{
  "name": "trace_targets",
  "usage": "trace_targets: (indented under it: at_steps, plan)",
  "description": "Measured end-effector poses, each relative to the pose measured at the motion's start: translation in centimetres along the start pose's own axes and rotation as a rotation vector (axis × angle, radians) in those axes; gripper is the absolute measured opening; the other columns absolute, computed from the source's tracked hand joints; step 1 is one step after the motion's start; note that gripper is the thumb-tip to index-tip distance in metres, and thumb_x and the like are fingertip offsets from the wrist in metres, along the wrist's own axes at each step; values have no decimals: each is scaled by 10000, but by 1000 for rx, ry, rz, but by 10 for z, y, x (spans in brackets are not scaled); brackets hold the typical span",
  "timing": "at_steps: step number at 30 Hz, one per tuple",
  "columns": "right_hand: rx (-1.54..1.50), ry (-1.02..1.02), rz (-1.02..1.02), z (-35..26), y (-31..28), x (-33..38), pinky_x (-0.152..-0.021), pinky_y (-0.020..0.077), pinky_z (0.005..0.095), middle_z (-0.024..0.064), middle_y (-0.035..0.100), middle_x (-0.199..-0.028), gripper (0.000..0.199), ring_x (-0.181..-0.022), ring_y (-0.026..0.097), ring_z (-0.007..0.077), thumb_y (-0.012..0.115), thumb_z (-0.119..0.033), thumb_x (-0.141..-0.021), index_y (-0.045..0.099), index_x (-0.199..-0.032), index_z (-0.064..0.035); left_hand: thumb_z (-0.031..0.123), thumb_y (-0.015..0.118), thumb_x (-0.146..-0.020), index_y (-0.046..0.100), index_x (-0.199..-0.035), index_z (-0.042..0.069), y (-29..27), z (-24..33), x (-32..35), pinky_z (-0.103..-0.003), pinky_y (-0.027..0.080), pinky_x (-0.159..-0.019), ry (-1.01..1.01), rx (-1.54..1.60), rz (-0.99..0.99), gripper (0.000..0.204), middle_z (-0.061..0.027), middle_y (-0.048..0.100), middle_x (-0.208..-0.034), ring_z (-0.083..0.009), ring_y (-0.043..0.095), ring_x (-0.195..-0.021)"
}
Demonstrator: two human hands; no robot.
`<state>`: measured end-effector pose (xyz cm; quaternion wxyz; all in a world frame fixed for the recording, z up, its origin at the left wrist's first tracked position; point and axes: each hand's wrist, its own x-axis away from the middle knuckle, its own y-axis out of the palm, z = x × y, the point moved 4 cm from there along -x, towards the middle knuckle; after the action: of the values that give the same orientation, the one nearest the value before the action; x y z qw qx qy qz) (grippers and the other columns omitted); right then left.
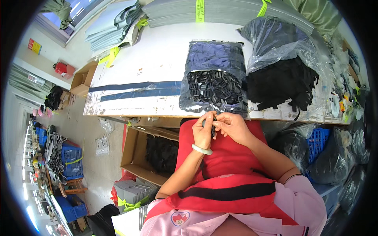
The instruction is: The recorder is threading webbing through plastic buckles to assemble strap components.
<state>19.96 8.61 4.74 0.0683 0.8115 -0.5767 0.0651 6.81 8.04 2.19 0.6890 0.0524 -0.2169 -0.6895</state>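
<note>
- Nearest, the person's lap is covered by a red apron (232, 157) with one black band across it, over a pale pink top.
- Just above the lap, both hands meet at the table's front edge. The left hand (203, 133), with one pale green bangle (201, 149) on its wrist, pinches a small black buckle (213, 126) between thumb and fingers.
- Beside it, the right hand (233, 126) closes its fingertips on the same buckle from the other side, so the piece sits gripped between the two hands, just below the table edge.
- To the person's left, on the floor, one open cardboard box (136, 155) holds a dark heap of black pieces.
- Further on, the white table (157, 63) carries two plastic bags: one open bag of black buckles (214, 84) directly beyond the hands, and one clear bag of black straps (281, 78) to its right.
- Two dark blue tape strips (134, 89) run along the tabletop.
- Farthest, grey sheet stacks (220, 11) tied with yellow-green bands line the back edge.
</note>
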Motion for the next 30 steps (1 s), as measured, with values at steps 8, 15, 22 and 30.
trace_targets:
  at_steps: [8,15,22,30]
  plan:
    - [-222,63,-33,10,2,4,-492,435,202,36,650,-747,189,-549,533,55,598,-199,-926,621,-903,-13,193,500,-976,520,-1206,-3,-24,-6,10,-210,438,-411,-349,455,-217,303,-83,640,-908,-150,645,-708]
    - [-503,159,-69,17,-18,5,-526,373,208,-18,561,-750,170,-588,473,45,639,-228,-900,615,-920,-61,185,545,-971,547,-1134,31,-43,-11,16,-193,339,-417,-355,480,-261,224,-32,527,-816,-118,479,-628]
    - [-488,167,-121,23,-15,15,-519,391,209,-6,582,-749,186,-580,495,52,648,-233,-893,628,-922,-50,224,593,-949,618,-1047,0,-30,7,26,-222,362,-401,-51,-149,-138,245,-36,571,-687,-105,507,-514]
    - [-177,-3,-18,32,-7,25,-557,453,194,21,633,-805,193,-645,562,58,639,-155,-911,620,-1042,-14,197,611,-937,638,-1002,-8,-24,-18,29,-220,376,-396,-256,42,-167,217,-42,593,-658,-107,522,-473]
